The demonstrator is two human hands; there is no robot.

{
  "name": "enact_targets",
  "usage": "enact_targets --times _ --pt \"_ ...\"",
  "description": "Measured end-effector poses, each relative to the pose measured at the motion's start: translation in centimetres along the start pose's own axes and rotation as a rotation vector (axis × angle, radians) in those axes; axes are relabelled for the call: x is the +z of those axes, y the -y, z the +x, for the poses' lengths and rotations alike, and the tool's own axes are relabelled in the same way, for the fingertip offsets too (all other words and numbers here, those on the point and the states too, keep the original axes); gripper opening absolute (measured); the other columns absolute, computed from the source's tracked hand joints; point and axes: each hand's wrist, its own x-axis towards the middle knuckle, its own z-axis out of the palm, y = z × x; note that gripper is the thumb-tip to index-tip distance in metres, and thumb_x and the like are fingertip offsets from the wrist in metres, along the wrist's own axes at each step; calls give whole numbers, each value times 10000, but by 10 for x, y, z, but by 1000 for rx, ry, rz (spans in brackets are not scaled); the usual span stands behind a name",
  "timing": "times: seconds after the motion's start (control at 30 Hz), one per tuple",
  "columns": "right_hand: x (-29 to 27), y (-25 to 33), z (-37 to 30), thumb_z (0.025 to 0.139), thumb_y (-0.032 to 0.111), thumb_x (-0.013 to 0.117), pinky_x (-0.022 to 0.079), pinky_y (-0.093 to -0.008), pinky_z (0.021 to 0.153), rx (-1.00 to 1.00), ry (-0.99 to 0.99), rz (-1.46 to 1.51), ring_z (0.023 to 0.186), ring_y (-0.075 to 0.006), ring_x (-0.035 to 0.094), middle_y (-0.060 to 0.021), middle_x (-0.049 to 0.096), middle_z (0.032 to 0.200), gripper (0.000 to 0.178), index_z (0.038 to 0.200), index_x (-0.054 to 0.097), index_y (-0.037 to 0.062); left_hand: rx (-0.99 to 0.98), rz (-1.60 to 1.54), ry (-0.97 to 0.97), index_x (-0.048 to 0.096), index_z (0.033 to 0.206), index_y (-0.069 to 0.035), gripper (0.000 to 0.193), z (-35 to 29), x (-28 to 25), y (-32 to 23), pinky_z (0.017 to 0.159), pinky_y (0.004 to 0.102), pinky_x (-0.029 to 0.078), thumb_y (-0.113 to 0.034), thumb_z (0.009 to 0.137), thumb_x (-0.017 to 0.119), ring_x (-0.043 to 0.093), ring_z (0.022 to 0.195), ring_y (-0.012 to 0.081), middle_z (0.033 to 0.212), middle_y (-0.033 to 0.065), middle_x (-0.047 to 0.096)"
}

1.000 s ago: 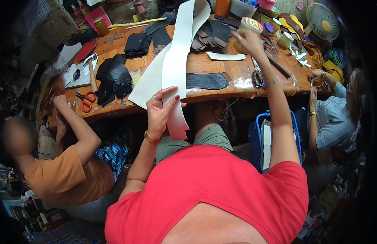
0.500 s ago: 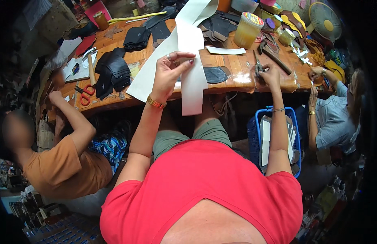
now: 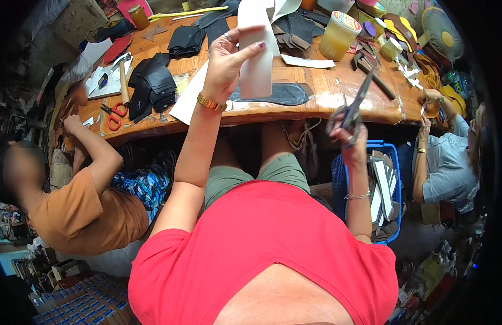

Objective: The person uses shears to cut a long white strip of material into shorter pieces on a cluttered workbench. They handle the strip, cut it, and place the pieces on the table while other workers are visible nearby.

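My left hand (image 3: 226, 67) pinches a long white strip of sheet material (image 3: 256, 76) between thumb and fingers, raised above the wooden table (image 3: 338, 100). The strip's lower end hangs over a dark sole-shaped piece (image 3: 283, 93) lying near the table edge. Another white sheet (image 3: 190, 100) lies flat behind my left wrist. In my right hand (image 3: 351, 138) is a pair of scissors (image 3: 356, 103), blades pointing up and to the right. My right hand is in front of the table edge, above a blue basket (image 3: 393, 187) that holds white and dark strips.
Stacks of black pieces (image 3: 152, 86), red-handled scissors (image 3: 115, 115) and a hammer (image 3: 123, 86) lie on the left. A jar of yellow glue (image 3: 338, 35) and a dark metal tool (image 3: 375, 78) stand or lie on the right. Co-workers sit on both sides, one in an orange shirt (image 3: 88, 216).
My right hand has lifted the scissors off the table and drawn them back toward me. My left hand has raised the white strip farther up and away.
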Motion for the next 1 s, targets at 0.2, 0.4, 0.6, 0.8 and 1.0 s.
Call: enact_targets --times 0.2,0.4,0.6,0.8,1.0 --pt "63 -31 -28 747 -24 821 528 -217 557 232 142 -102 614 -106 653 -57 686 744 192 847 663 15 44 -8 17 620 1311 -2 470 0 11 7 813 253 567 -3 854 730 643 992 108 1172 94 676" --pt "69 -58 -30 801 115 806 477 -223 680 162 184 -149 741 -62 592 -8 650 802 188 852 642 38 -102 142 167 403 1510 -49 776 -13 -6 -10 752 218 556 -13 820 756 603 1020 101 1273 63 565" --pt "76 -60 -20 819 131 756 470 -237 729 139 290 -203 803 -62 564 -5 600 895 282 1016 576 41 -34 152 72 438 1490 -60 736 -20 -7 -6 726 232 537 21 828 749 602 1001 111 1292 70 542" --pt "86 -55 -8 818 162 745 457 -232 734 101 283 -238 798 -63 536 0 572 883 304 1040 585 30 -82 158 46 449 1488 -64 751 -25 1 0 723 233 548 31 812 764 594 1027 111 1303 73 538" --pt "90 -49 -3 811 208 748 457 -237 754 109 298 -249 825 -72 545 -8 577 893 341 1054 595 24 -84 174 58 436 1499 -76 779 -29 2 7 684 237 562 22 805 777 605 1028 127 1307 76 550"
